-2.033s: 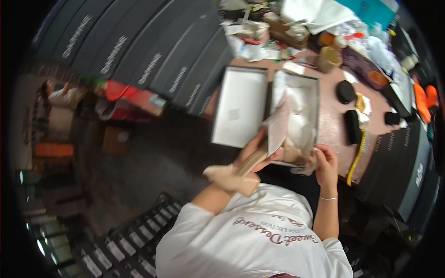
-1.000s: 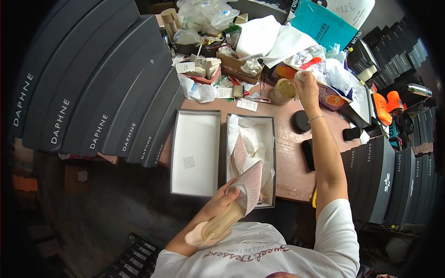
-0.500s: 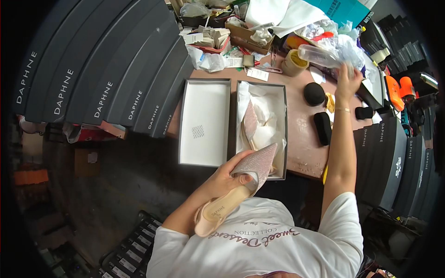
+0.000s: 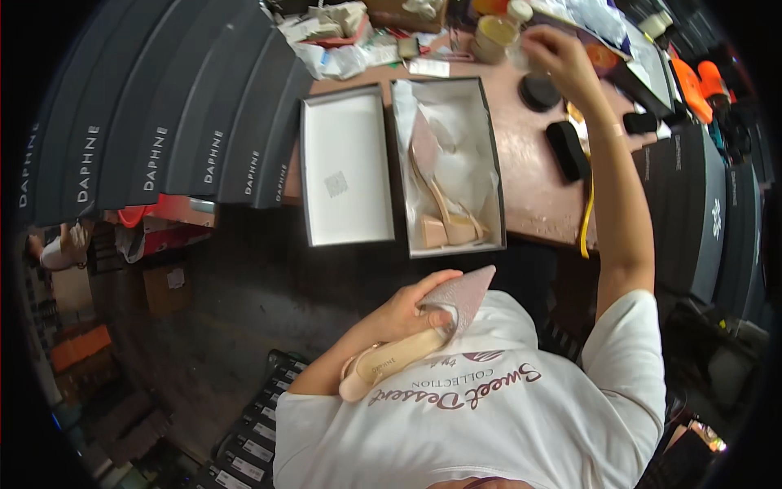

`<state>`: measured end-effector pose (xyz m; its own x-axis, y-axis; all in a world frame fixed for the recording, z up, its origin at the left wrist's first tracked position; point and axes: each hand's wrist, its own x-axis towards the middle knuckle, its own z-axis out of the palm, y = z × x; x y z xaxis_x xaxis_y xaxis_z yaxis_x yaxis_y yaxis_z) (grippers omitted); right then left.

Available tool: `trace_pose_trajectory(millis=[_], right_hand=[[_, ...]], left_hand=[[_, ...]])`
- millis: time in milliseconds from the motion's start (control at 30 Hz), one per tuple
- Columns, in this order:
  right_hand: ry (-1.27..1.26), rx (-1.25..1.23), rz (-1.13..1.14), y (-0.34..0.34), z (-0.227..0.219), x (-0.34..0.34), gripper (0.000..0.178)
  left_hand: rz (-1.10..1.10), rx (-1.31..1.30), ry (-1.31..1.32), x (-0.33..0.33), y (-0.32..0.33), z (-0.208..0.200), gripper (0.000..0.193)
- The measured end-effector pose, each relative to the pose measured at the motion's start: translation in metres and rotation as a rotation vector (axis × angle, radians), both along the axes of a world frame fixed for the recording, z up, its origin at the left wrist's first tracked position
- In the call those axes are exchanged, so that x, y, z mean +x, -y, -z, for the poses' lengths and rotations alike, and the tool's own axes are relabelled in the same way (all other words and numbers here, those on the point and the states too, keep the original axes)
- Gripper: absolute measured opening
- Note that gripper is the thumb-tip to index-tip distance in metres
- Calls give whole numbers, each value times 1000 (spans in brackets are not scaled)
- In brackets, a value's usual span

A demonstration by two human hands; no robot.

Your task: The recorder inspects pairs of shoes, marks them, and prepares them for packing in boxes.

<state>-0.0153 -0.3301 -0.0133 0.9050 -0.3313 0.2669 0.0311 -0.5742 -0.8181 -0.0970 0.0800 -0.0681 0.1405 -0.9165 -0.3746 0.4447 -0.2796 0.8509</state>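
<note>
On the near side of the table point(image 4: 533, 200), in front of the person's white shirt point(image 4: 489, 432), the left hand point(image 4: 407, 314) is wrapped around the front part of a pink shoe point(image 4: 423, 343). The thumb goes over the edge at the shoe's opening. The pointed toe aims far and to the right, and the heel end is near and to the left. The pale inside of the shoe faces up.

Past that hand, an open box point(image 4: 498, 187) with a dark rim sits on the table. A second pink shoe point(image 4: 437, 196) lies in it, on white paper point(image 4: 472, 155), with its toe at the far end and its chunky heel at the near end. Just to the left of the box is its lid point(image 4: 346, 163), with the white inside up.

Far and to the right, the right hand point(image 4: 562, 59) is up with bent fingers, close to a tan cup point(image 4: 493, 41). It is blurry there, so I cannot tell if the fingers are holding something. Nearer than this hand are a round black thing point(image 4: 539, 92) and a long black block point(image 4: 566, 151). Big dark boxes point(image 4: 163, 114) stand in a row on the left.
</note>
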Motion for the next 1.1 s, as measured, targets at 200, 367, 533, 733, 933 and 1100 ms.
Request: trace_pose_trajectory(millis=[200,367,533,733,933,1100], right_hand=[[-371,280,-465,-155,-15,-200,8],[-128,88,-231,-220,-6,-251,23],[-37,-156,-227,-229,5,-240,31],[-150,-207,-334,-225,2,-256,29],[-150,-155,-270,-232,1,-240,28],[-245,-124,-302,-230,-3,-250,29]], left_hand=[[-1,-44,132,-7,2,6,66],[61,-42,190,-14,13,0,65],[140,-29,232,-14,17,-8,69],[106,-20,254,-18,11,3,65],[130,-20,160,-17,17,1,66],[130,-27,275,-14,12,4,66]])
